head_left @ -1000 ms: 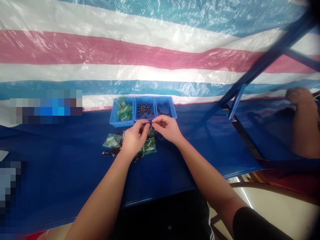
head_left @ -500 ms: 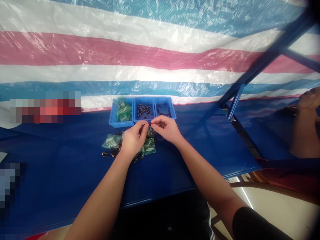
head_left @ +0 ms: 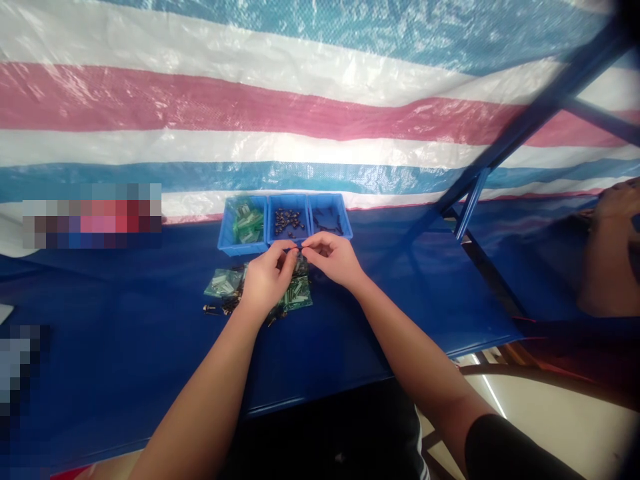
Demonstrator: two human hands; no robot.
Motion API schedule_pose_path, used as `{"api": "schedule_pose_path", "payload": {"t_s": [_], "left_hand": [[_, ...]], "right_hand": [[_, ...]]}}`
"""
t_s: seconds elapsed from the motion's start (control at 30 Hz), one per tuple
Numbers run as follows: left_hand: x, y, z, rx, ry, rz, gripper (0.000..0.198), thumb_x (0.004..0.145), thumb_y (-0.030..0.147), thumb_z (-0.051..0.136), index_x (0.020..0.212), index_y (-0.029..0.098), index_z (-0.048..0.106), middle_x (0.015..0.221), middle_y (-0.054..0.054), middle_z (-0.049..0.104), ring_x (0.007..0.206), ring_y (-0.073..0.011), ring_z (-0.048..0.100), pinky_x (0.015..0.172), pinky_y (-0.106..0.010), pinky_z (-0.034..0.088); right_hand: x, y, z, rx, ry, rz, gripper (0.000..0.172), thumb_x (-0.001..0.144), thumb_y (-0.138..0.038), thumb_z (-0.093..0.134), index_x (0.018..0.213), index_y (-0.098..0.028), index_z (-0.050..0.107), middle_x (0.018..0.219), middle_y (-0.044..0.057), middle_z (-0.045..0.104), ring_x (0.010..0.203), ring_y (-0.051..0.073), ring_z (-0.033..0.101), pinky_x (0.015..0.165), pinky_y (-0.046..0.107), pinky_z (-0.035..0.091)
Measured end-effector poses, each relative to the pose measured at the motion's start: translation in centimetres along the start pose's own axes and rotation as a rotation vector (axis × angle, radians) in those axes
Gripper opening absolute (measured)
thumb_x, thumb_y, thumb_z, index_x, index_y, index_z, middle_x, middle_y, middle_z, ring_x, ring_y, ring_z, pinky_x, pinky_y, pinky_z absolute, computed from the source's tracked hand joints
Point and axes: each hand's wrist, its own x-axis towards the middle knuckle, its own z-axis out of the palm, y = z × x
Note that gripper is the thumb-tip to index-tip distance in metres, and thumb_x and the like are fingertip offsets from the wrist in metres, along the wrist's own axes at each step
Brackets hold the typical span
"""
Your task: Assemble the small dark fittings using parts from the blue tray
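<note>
My left hand (head_left: 271,270) and my right hand (head_left: 333,257) meet fingertip to fingertip just in front of the blue bins. Both are closed in a pinch around a small dark part (head_left: 299,250), too small to name and mostly covered by the fingers. Below them lies a pile of small dark and brassy metal pieces (head_left: 231,305), partly hidden by my left hand. Clear green-tinted packets hold pale pieces: one packet (head_left: 223,283) is left of the pile, another packet (head_left: 299,293) is under my hands.
Three blue bins stand in a row: the left bin (head_left: 243,251) holds green packets, the middle bin (head_left: 273,239) brassy pieces, the right bin (head_left: 347,227) thin dark pieces. A blue metal frame (head_left: 470,200) rises at right. Another person's arm (head_left: 613,253) is at far right.
Almost nothing differs; both hands keep their pinch in the same place, with only a very slight shift of the fingers.
</note>
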Motion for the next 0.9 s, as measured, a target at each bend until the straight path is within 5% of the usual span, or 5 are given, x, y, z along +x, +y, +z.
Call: {"api": "schedule_pose_path", "payload": {"t_s": [0.9], "left_hand": [[0.03, 0.00, -0.11, 0.005, 0.003, -0.026, 0.026, 0.097, 0.041, 0.053, 0.107, 0.021, 0.067, 0.064, 0.004, 0.059, 0.055, -0.0095, 0.054, 0.057, -0.020, 0.039]], "right_hand": [[-0.07, -0.07, -0.13, -0.012, -0.016, -0.028, 0.022, 0.079, -0.036, 0.073, 0.094, -0.020, 0.072, 0.084, 0.003, 0.071, 0.071, 0.014, 0.065, 0.065, 0.028, 0.054]]}}
